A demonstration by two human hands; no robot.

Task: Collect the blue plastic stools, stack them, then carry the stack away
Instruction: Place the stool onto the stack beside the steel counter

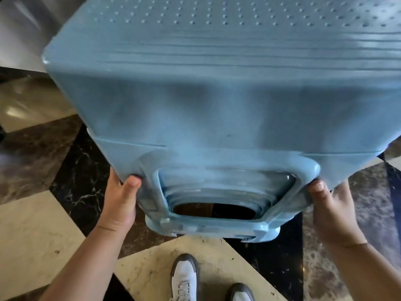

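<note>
Item 1: stack of blue stools (217, 101), plastic. Fills the upper and centre frame, held off the floor, tilted so the dimpled seat top runs toward 12 o'clock and the leg ends point toward 6. Nested rims show at the lower end around a rectangular cut-out; exact no. of stools cannot be told. Seat surface has a dot pattern plus ribbed lines near the edge.

Item 2: left hand (121, 198), at approx. 8 o'clock of the stack. Thumb lies on the near face of the lower left corner; fingers go round behind the edge, out of sight. Clamped on the stack.

Item 3: right hand (332, 205), at approx. 4 o'clock of the stack. Thumb presses the lower right corner; fingers wrap behind, hidden. Also clamped on the stack. Hands well apart, one per side.

Item 4: floor (43, 224), polished stone, cream and dark marbled tiles in a diagonal pattern, seen below and to both sides of the stack.

Item 5: shoes (184, 276), white w/ grey trim, at 6 o'clock, standing on a cream tile below the stack's lower end. Second shoe partly cut off by the frame edge.

Item 6: shiny metal surface (28, 29) at 10 o'clock, blurred; what it is cannot be told.
</note>
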